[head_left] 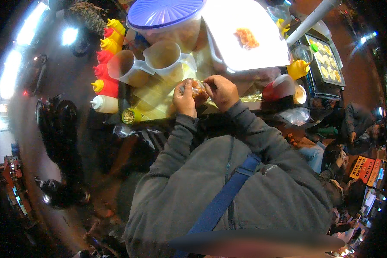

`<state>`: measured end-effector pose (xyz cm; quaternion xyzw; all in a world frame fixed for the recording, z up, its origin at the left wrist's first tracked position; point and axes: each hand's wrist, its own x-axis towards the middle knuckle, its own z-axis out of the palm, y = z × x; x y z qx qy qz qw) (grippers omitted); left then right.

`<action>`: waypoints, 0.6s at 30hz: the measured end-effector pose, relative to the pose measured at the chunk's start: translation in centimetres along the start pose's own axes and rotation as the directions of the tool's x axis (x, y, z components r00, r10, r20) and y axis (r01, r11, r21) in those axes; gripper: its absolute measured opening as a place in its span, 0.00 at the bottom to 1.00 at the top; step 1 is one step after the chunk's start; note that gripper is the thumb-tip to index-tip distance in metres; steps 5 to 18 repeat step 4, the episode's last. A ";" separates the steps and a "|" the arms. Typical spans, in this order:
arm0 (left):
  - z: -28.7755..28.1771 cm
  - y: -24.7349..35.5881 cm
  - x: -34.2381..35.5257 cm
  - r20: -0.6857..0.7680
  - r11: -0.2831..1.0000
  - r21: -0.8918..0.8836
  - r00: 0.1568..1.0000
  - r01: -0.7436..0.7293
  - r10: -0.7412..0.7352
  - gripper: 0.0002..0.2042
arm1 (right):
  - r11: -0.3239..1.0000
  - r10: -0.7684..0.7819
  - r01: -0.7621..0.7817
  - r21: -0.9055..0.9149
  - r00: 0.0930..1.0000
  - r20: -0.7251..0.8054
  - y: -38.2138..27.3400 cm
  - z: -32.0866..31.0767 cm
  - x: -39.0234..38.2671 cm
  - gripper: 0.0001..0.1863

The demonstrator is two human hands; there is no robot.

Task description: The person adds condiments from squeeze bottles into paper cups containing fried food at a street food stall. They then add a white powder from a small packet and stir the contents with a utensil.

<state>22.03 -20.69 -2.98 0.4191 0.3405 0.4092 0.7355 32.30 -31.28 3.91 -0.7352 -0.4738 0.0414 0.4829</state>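
The small clear bag [196, 89] of orange food is mostly hidden between the hands, its outline hard to make out. The left hand [185, 99] cups it from nine o'clock; the right hand [221, 91] pinches its top. Two plastic jugs [167, 58] stand at eleven o'clock.

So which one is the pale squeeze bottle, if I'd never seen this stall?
Start at the big round tub with the blue lid at the top of the counter. A column of red and yellow squeeze bottles runs down from its left side. The pale squeeze bottle lies at the bottom end, the only cream-white one, below a red bottle.
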 end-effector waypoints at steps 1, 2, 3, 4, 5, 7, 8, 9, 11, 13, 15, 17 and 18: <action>0.0 -0.1 -0.1 -0.008 1.000 0.002 1.000 -0.023 0.023 0.10 | 0.999 -0.039 0.039 -0.010 0.999 -0.003 0.3 0.3 -0.3 0.14; 0.2 -0.2 -0.3 -0.019 1.000 0.005 0.999 -0.030 0.030 0.10 | 0.998 -0.057 0.057 -0.020 0.998 0.001 0.6 0.5 -0.6 0.16; 0.2 -0.3 -0.3 -0.027 0.999 0.004 0.999 -0.044 0.044 0.10 | 0.997 -0.077 0.077 -0.032 0.997 0.004 0.8 0.7 -0.8 0.18; 0.2 -0.4 -0.3 -0.032 0.998 0.019 0.998 -0.056 0.056 0.11 | 0.991 -0.134 0.135 -0.027 0.991 0.025 1.2 0.6 -0.8 0.18; 0.2 -0.4 -0.3 -0.032 0.998 0.019 0.998 -0.056 0.056 0.11 | 0.991 -0.134 0.135 -0.027 0.991 0.025 1.2 0.6 -0.8 0.18; 0.2 -0.4 -0.3 -0.032 0.998 0.019 0.998 -0.056 0.056 0.11 | 0.991 -0.134 0.135 -0.027 0.991 0.025 1.2 0.6 -0.8 0.18; 0.2 -0.4 -0.3 -0.032 0.998 0.019 0.998 -0.056 0.056 0.11 | 0.991 -0.134 0.135 -0.027 0.991 0.025 1.2 0.6 -0.8 0.18; 0.2 -0.4 -0.3 -0.032 0.998 0.019 0.998 -0.056 0.056 0.11 | 0.991 -0.134 0.135 -0.027 0.991 0.025 1.2 0.6 -0.8 0.18; 0.2 -0.4 -0.3 -0.032 0.998 0.019 0.998 -0.056 0.056 0.11 | 0.991 -0.134 0.135 -0.027 0.991 0.025 1.2 0.6 -0.8 0.18; 0.2 -0.4 -0.3 -0.032 0.998 0.019 0.998 -0.056 0.056 0.11 | 0.991 -0.134 0.135 -0.027 0.991 0.025 1.2 0.6 -0.8 0.18; 0.2 -0.4 -0.3 -0.032 0.998 0.019 0.998 -0.056 0.056 0.11 | 0.991 -0.134 0.135 -0.027 0.991 0.025 1.2 0.6 -0.8 0.18; 0.2 -0.4 -0.3 -0.032 0.998 0.019 0.998 -0.056 0.056 0.11 | 0.991 -0.134 0.135 -0.027 0.991 0.025 1.2 0.6 -0.8 0.18; 0.2 -0.4 -0.3 -0.032 0.998 0.019 0.998 -0.056 0.056 0.11 | 0.991 -0.134 0.135 -0.027 0.991 0.025 1.2 0.6 -0.8 0.18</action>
